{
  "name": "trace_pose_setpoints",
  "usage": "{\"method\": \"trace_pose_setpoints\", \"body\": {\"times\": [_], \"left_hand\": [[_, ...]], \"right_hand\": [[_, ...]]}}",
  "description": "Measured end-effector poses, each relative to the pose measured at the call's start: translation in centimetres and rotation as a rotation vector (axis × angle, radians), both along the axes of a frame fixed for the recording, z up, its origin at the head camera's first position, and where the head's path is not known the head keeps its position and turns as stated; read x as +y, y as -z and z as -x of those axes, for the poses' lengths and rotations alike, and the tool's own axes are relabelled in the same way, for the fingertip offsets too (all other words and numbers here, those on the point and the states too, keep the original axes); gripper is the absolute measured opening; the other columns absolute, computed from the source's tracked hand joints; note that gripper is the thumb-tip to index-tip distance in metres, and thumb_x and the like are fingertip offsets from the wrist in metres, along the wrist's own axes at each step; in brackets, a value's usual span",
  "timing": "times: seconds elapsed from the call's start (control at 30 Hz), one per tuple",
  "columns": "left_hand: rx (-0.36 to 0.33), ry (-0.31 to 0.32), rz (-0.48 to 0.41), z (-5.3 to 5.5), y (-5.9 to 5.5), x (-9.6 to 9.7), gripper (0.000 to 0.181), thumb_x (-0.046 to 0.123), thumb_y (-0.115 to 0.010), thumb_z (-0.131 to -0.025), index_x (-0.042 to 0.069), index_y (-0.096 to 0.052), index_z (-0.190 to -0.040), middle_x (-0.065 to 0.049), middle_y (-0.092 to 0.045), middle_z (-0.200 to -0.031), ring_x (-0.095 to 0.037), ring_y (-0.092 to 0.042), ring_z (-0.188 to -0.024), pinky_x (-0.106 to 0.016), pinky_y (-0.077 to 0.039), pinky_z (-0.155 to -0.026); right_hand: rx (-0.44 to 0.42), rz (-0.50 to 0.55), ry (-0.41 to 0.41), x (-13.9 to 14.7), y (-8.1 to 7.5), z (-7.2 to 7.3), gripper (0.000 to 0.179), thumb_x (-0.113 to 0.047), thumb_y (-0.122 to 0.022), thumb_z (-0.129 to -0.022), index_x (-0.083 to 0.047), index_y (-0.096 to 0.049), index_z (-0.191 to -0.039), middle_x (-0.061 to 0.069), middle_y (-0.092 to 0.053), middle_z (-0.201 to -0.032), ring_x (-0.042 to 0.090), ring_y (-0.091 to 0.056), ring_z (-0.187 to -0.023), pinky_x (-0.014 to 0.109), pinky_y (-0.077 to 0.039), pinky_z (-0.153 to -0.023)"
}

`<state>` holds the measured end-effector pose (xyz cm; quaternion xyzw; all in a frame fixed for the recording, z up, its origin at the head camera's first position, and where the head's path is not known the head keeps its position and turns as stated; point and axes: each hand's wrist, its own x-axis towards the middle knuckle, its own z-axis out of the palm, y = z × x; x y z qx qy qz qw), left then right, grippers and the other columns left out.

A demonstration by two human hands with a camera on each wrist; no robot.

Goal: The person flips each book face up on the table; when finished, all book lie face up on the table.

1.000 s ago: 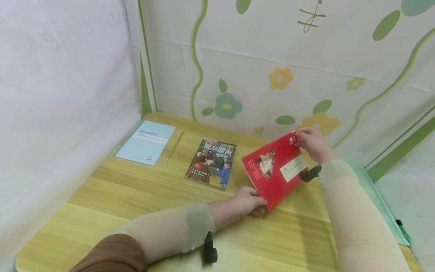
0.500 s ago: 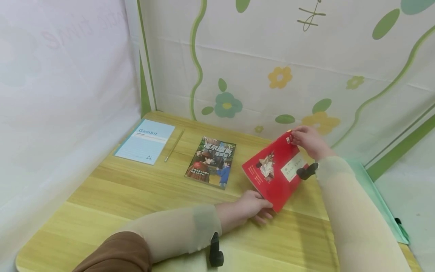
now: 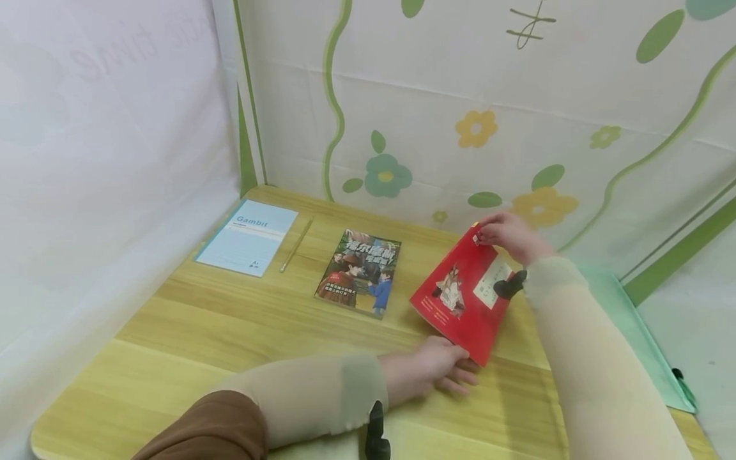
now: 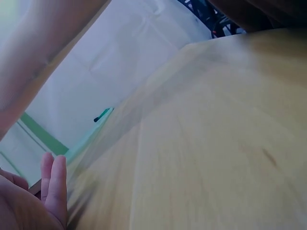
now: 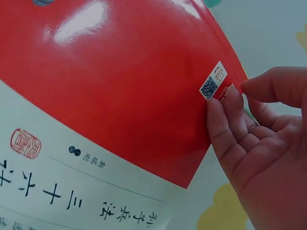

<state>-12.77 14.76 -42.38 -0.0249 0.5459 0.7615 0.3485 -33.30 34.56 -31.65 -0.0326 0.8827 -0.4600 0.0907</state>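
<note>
A red book (image 3: 454,291) with a pale title label is held tilted over the right part of the wooden table. At its upper corner, near the small QR code (image 5: 209,88), my right hand (image 3: 510,236) pinches it between thumb and fingers. My left hand (image 3: 434,367) is at the lower corner, thumb on the cover's edge and some fingers stretched out below. In the left wrist view, two straight fingers (image 4: 56,184) show near the table surface. The book's underside is hidden in the head view.
A comic-style book (image 3: 359,273) lies left of the red book. Farther left are a pencil (image 3: 296,244) and a light-blue notebook (image 3: 248,236) on the table (image 3: 230,326). A mint-green flat item (image 3: 638,338) lies along the right edge. White printed cloth (image 3: 425,83) hangs behind.
The red book has turned, its upper corner shifting left with my right hand. My left hand has slid right and toward me, its lower fingers spreading from the book.
</note>
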Motion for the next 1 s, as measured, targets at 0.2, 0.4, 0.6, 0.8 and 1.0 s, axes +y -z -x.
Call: {"method": "trace_pose_setpoints", "body": {"times": [0.2, 0.4, 0.6, 0.8, 1.0], "left_hand": [[-0.056, -0.018, -0.034, -0.8, 0.0, 1.4, 0.019, 0.012, -0.049, -0.103, 0.001, -0.061, -0.112, -0.011, -0.071, -0.098, -0.032, -0.072, -0.082, -0.046, -0.061, -0.067], [-0.125, -0.104, -0.070, -1.4, -0.2, 2.7, 0.027, 0.022, -0.049, -0.105, 0.000, -0.051, -0.121, -0.011, -0.070, -0.101, -0.036, -0.072, -0.081, -0.050, -0.061, -0.064], [-0.139, -0.174, -0.096, -2.2, -0.4, 3.8, 0.032, 0.022, -0.048, -0.105, -0.002, -0.049, -0.127, -0.012, -0.069, -0.105, -0.039, -0.071, -0.080, -0.053, -0.060, -0.062], [-0.168, -0.162, -0.122, -2.8, -0.7, 4.3, 0.044, 0.029, -0.048, -0.105, 0.000, -0.042, -0.137, -0.012, -0.068, -0.106, -0.039, -0.070, -0.080, -0.055, -0.059, -0.065], [-0.152, -0.190, -0.166, -3.4, -0.7, 4.8, 0.040, 0.023, -0.049, -0.104, -0.002, -0.042, -0.135, -0.013, -0.067, -0.104, -0.042, -0.070, -0.079, -0.060, -0.058, -0.065]], "right_hand": [[-0.026, -0.030, -0.069, -1.6, 0.2, 0.4, 0.036, -0.017, -0.061, -0.099, 0.007, -0.050, -0.123, 0.020, -0.057, -0.117, 0.025, -0.064, -0.096, 0.034, -0.056, -0.090], [-0.033, -0.051, -0.124, -2.8, 0.6, 1.3, 0.032, -0.014, -0.066, -0.096, 0.007, -0.053, -0.117, 0.019, -0.062, -0.109, 0.026, -0.066, -0.093, 0.035, -0.058, -0.085], [-0.029, -0.170, -0.147, -3.4, 1.0, 1.8, 0.034, -0.018, -0.071, -0.093, 0.003, -0.056, -0.114, 0.018, -0.065, -0.105, 0.029, -0.066, -0.092, 0.039, -0.058, -0.084], [-0.065, -0.276, -0.174, -4.2, 1.4, 2.2, 0.031, -0.019, -0.072, -0.092, 0.001, -0.057, -0.111, 0.016, -0.065, -0.102, 0.029, -0.066, -0.092, 0.042, -0.057, -0.084], [-0.085, -0.304, -0.180, -5.2, 2.1, 2.3, 0.024, -0.015, -0.071, -0.092, 0.001, -0.058, -0.104, 0.015, -0.066, -0.094, 0.027, -0.066, -0.086, 0.044, -0.057, -0.082]]}}
